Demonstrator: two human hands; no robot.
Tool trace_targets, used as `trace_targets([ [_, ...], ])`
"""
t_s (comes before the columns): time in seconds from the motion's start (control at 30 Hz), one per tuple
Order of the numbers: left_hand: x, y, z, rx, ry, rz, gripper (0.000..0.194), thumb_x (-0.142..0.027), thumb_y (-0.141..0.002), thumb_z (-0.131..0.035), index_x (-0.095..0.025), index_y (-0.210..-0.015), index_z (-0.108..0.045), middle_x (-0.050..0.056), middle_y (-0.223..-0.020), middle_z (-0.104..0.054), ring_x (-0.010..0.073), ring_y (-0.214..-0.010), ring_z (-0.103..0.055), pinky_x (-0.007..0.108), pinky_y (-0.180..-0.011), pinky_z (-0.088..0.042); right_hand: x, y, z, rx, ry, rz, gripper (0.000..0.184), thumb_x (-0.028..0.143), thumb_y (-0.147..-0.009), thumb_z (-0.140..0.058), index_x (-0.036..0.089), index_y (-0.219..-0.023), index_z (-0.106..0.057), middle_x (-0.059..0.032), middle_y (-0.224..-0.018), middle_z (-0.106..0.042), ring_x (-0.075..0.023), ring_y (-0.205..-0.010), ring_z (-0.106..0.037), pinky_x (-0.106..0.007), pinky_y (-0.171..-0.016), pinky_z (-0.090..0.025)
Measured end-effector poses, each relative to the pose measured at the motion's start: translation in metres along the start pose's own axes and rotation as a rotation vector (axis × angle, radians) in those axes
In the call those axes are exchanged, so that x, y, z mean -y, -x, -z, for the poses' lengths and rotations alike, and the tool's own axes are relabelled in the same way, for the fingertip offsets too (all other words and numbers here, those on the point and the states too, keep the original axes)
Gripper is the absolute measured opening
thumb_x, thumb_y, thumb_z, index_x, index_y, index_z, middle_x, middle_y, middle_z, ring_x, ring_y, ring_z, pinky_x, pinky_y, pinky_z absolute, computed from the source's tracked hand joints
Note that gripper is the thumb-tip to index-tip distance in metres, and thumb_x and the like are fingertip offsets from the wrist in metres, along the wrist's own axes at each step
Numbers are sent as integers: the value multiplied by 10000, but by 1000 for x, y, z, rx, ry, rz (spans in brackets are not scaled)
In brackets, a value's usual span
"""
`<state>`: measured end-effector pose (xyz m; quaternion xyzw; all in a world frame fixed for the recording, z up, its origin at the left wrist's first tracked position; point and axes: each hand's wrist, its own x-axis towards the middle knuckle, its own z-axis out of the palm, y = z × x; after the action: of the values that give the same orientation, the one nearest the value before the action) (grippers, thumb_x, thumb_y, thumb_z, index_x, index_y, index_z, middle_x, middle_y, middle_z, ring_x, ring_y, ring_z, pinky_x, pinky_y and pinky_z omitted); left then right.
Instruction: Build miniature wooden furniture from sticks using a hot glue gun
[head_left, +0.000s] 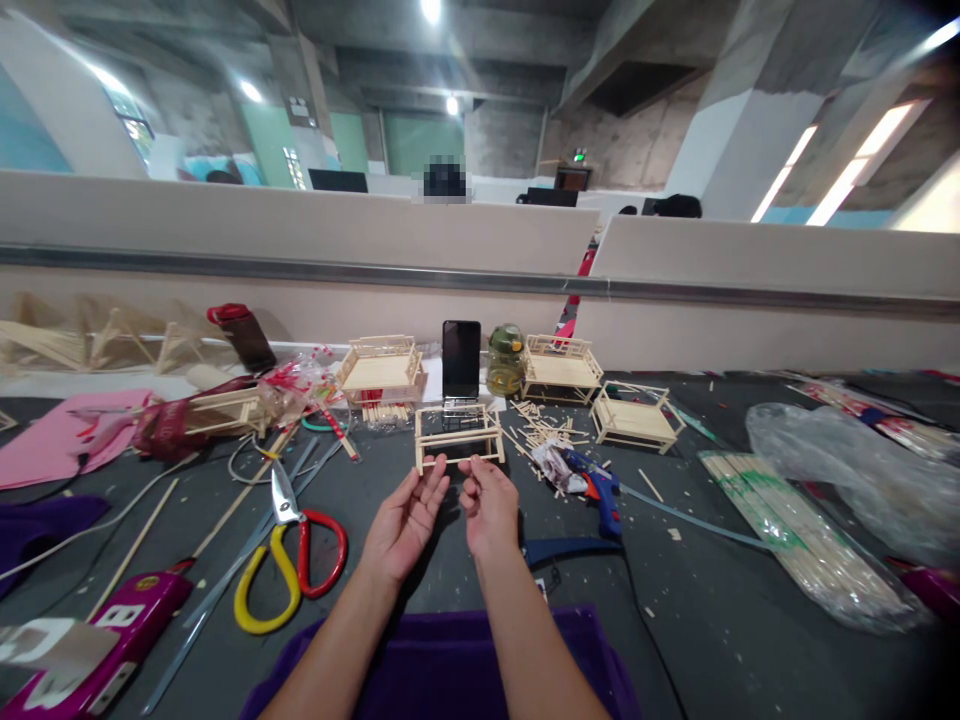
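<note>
A small wooden stick frame, like a miniature piece of furniture, is in front of me in the middle. My left hand, palm turned partly up, has its thumb and fingers on the frame's near lower bar. On the right half of the same bar, my right hand pinches with curled fingers. A black phone stands upright on a holder just behind the frame. Right of my hands lies a blue glue gun; left of them are scissors with one yellow and one red handle.
Miniature stick furniture stands at the back, with another chair-like piece further right. Loose short sticks lie between. Bagged sticks are at right, a magenta device at left. A purple cloth covers the near edge.
</note>
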<state>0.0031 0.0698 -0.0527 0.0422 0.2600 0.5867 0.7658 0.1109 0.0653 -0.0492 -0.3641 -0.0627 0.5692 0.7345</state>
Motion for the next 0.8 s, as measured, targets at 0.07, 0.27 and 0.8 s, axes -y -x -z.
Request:
trace_targets([
  [0.07,0,0,-1,-1,2,0,228,-43,-926,-397,-60,-897,-623,191,-1005,-714,236,-1018,-669,356,-848,-573,0,0,0,1,-1,1,275,263,-588,-795,142,-694,-572,-13,-627,-678,-29,-404,-419,-123,-328,-284],
  [0.27,0,0,0,16,-35,-17,228,-38,-924,-402,-59,-879,-625,197,-1023,-708,231,-1022,-668,349,-855,-570,0,0,0,3,-4,-3,279,260,-585,-795,142,-699,-569,-13,-630,-679,-29,-403,-422,-121,-328,-284],
  [0.8,1,-1,0,2,-28,-17,232,-35,-924,-401,-61,-864,-623,191,-1002,-713,232,-1011,-673,344,-847,-574,1,1,0,6,-13,-19,281,247,-581,-795,142,-715,-572,-13,-633,-683,-26,-401,-423,-116,-330,-284],
])
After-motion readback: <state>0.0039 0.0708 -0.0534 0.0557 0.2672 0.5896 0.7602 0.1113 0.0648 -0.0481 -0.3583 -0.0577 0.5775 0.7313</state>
